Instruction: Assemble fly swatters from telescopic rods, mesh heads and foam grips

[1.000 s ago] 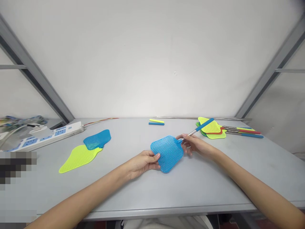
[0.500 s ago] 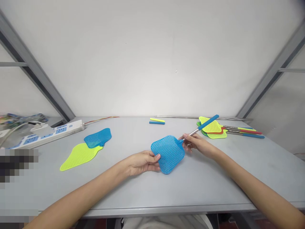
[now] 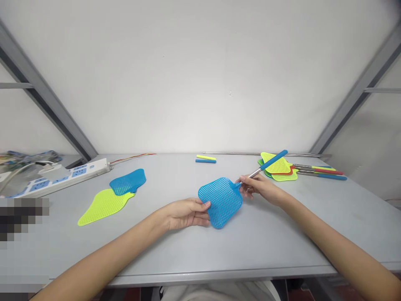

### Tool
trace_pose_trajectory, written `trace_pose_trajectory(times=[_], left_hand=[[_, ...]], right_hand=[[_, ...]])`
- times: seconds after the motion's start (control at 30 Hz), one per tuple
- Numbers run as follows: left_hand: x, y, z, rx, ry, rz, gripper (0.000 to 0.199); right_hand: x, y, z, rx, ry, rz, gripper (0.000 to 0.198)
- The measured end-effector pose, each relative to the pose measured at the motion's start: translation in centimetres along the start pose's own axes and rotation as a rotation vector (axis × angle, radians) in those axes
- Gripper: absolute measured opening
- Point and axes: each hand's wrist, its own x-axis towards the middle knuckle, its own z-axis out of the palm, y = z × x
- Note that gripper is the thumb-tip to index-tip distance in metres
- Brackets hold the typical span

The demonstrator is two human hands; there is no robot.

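Note:
Between my two hands is a blue fly swatter (image 3: 221, 202) with a perforated head, a metal rod and a blue grip that points up to the right. My left hand (image 3: 188, 213) pinches the left edge of its head, thumb on top. My right hand (image 3: 255, 188) is closed on the rod where it joins the head. To the left lie a loose blue swatter head (image 3: 128, 182) and a yellow swatter head (image 3: 105, 205), the blue one partly over the yellow. A yellow grip sleeve (image 3: 206, 157) and a blue grip sleeve (image 3: 206, 161) rest farther back.
Several fly swatters (image 3: 277, 164) in yellow, red, green and blue are stacked at the right. Thin metal rods (image 3: 244, 154) lie along the wall. A white power strip (image 3: 69, 177) with plugs and thin wires (image 3: 133, 158) occupies the back left. Grey frame posts (image 3: 357, 88) flank the table (image 3: 175, 255).
Both hands keep the same hold on the blue fly swatter. The whole view has shifted very slightly; nothing was picked up or let go.

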Motion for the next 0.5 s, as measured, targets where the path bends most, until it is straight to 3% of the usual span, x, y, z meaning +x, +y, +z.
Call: trace_pose_trajectory(times=[0.33,0.5], left_hand=[[-0.14,0.35,-0.31,-0.004,-0.036,-0.044,0.023],[-0.35,0.45,-0.14,0.027,-0.035,-0.02,0.03]], right_hand=[[0.27,0.3,0.04,-0.044,0.085,0.003,0.037],[0.47,0.46,-0.58,0.038,0.216,-0.041,0.036]])
